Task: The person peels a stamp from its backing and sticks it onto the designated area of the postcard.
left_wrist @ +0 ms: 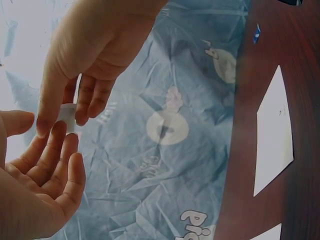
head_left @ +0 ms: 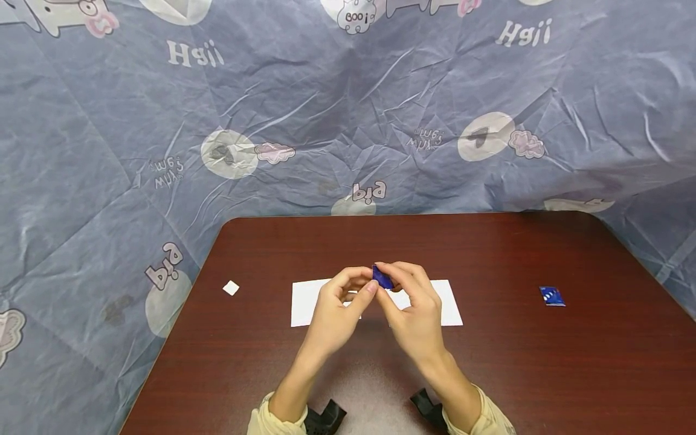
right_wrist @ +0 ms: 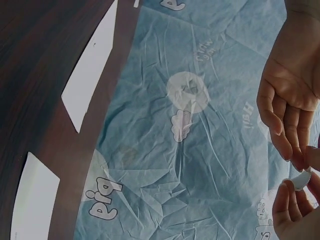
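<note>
The surface (head_left: pixel 522 374) is spreading out as a dark red-brown wood-grain top, its far corners rounding off and a pale sheen lying across its near part. Behind it, a wrinkled blue-grey cloth (head_left: pixel 348 90) is filling the whole background, creasing and folding, and showing pale round patches, pink cloud shapes and printed lettering such as "Haii" and "Boo". It is reaching down to the far edge of the surface and past both sides. In the left wrist view a glare is washing out the cloth's upper left.

Over the middle of the surface, a person's two hands are meeting, fingertips nearly together. The left hand (head_left: pixel 336 311) is pinching a small blue packet (head_left: pixel 382 278) from the left, its grip clamped on it between thumb and fingers; the right hand (head_left: pixel 418 305) is pinching it from the right, that grip clamped on it too. The packet is hanging in the air between them, showing blue to the head view and whitish in both wrist views.

Beyond the hands, two white sheets are lying flat and apart: the left sheet (head_left: pixel 306 307) and the right sheet (head_left: pixel 450 305), both partly hidden by the hands. Well off to the left, a small white square (head_left: pixel 231 288) is lying by itself; well off to the right, another blue packet (head_left: pixel 552 296) with white markings is resting near the sheets' level. Pale yellow sleeves (head_left: pixel 274 420) are covering the forearms, and a black device (head_left: pixel 326 417) is sitting at each wrist.
</note>
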Demonstrator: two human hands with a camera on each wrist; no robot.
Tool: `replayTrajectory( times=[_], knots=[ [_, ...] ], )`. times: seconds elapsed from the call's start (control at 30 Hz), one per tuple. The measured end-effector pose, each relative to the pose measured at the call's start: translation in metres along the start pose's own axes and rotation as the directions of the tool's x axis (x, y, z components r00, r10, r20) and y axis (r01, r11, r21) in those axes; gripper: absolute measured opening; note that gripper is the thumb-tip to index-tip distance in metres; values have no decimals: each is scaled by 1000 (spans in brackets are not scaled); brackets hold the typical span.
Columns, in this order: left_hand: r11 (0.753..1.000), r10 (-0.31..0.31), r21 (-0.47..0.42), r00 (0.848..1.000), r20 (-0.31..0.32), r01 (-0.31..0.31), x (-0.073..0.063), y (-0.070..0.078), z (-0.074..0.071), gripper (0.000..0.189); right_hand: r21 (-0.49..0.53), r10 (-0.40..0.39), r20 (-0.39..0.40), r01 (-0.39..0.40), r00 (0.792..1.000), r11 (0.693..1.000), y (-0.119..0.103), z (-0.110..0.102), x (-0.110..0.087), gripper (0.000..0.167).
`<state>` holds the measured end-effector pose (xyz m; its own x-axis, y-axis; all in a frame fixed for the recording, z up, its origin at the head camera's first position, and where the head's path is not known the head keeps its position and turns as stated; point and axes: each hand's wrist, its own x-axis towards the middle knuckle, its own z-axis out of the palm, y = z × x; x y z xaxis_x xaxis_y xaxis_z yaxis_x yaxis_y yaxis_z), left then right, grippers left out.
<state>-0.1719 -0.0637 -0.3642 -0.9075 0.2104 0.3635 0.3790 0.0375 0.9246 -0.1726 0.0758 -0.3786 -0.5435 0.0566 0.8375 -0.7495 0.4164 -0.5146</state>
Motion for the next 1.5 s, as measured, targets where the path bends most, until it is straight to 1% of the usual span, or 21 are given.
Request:
replayTrajectory(
  times=[0.13, 0.3, 0.37, 0.47, 0.57, 0.73, 0.9, 1.0, 1.07, 1.13, 1.2, 1.27, 1.33, 1.4, 1.43, 1.5],
  knots=[
    [999, -20, -32, 1000, -11, 20, 1, -2, 1, 16, -25, -59, -15, 59, 998, 998, 2, 1, 0, 44],
    [995, -52, -84, 998, -42, 49, 2, -5, 0, 15, -41, -73, -10, 73, 997, 996, 2, 2, 0, 46],
    [994, -64, -88, 996, -66, 58, 3, -6, -1, 15, -38, -59, 5, 59, 998, 998, 2, 2, 0, 47],
    [996, -70, -71, 992, -104, 63, 5, -7, -4, 14, -14, -12, 45, 12, 999, 1000, 2, 1, 0, 46],
    [996, -73, -59, 990, -124, 66, 7, -8, -8, 14, 2, 36, 82, -36, 996, 999, 2, 0, 1, 45],
    [994, -77, -85, 988, -135, 66, 9, -9, -11, 14, -21, 69, 124, -67, 990, 998, 2, -2, 1, 42],
    [991, -85, -113, 986, -141, 70, 10, -12, -11, 16, -21, 52, 145, -49, 988, 999, 3, -3, 2, 42],
    [993, -80, -101, 989, -123, 68, 11, -13, -13, 18, 0, 57, 166, -58, 984, 998, 4, -3, 1, 43],
    [995, -65, -77, 993, -101, 58, 12, -15, -15, 18, 30, 93, 195, -101, 976, 994, 4, -4, 1, 40],
    [998, -46, -43, 996, -71, 43, 13, -16, -17, 20, 64, 147, 232, -166, 962, 984, 3, -6, 2, 36],
    [1000, -23, -11, 999, -35, 22, 14, -17, -19, 24, 98, 221, 277, -256, 935, 962, 2, -7, 2, 33],
    [1000, -10, 22, 1000, 7, 10, 14, -18, -22, 28, 127, 309, 328, -365, 893, 922, 3, -9, 3, 33],
    [998, 7, 56, 999, 46, -10, 15, -21, -25, 33, 125, 390, 375, -463, 841, 878, 4, -10, 3, 33],
    [995, 23, 91, 997, 74, -30, 16, -24, -27, 37, 110, 457, 408, -540, 790, 835, 6, -10, 4, 29],
    [993, 33, 108, 996, 84, -42, 16, -25, -28, 38, 98, 480, 414, -562, 773, 821, 6, -10, 4, 26],
    [988, 50, 142, 995, 90, -62, 17, -29, -29, 40, 61, 519, 404, -588, 753, 806, 9, -9, 4, 18]
  ],
)
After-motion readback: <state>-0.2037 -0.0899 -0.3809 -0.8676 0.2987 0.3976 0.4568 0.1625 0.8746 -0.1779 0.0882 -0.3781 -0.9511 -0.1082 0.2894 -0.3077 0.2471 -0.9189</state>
